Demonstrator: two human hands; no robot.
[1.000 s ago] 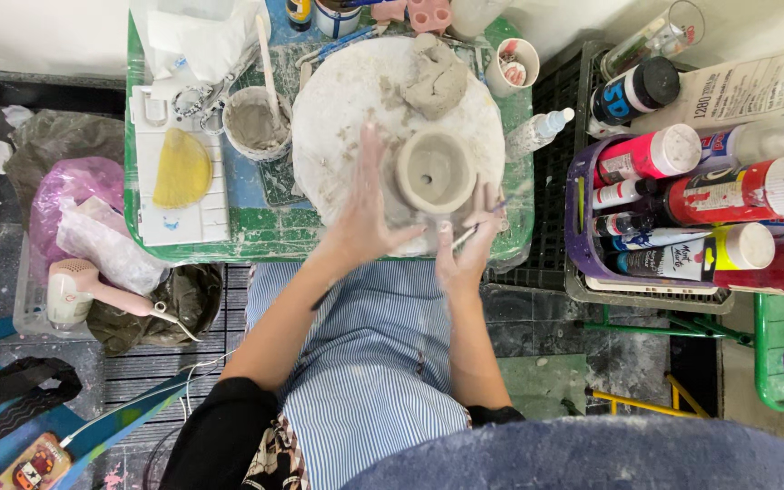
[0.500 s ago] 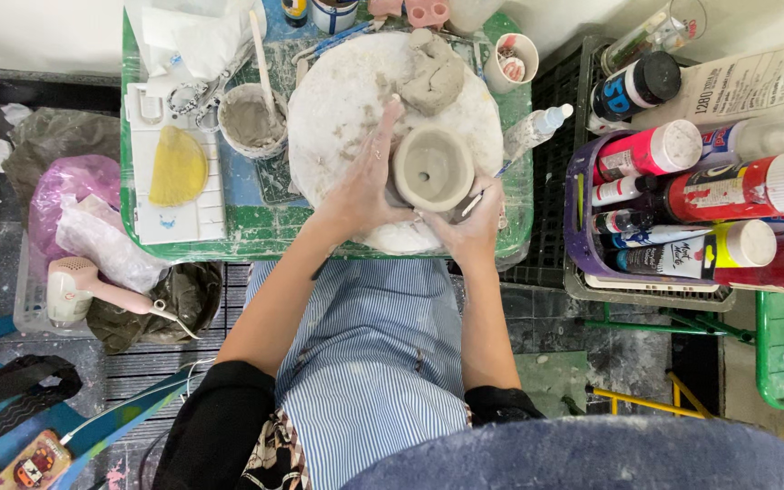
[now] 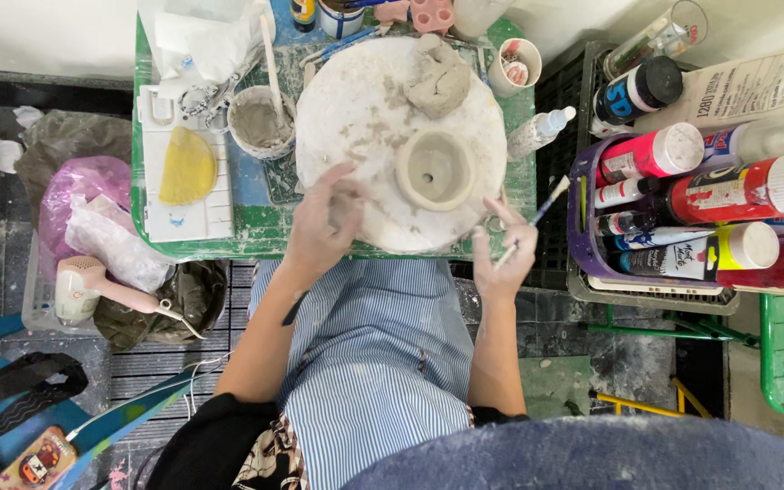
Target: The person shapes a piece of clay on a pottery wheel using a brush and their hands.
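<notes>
A small round clay pot with a hollow centre sits on a white round board atop a green table. A lump of raw clay lies at the board's far side. My left hand rests on the board's near left part, fingers loosely curled, a little apart from the pot. My right hand hovers at the board's near right edge and holds a thin paintbrush, its tip pointing up and right.
A cup of grey slip with a stick stands left of the board, beside a white tray with a yellow sponge. A purple basket of paint bottles stands on the right. A pink hair dryer lies lower left.
Both hands have drawn back from the pot toward me. The left hand left the pot's side; the right hand moved down and right with the brush.
</notes>
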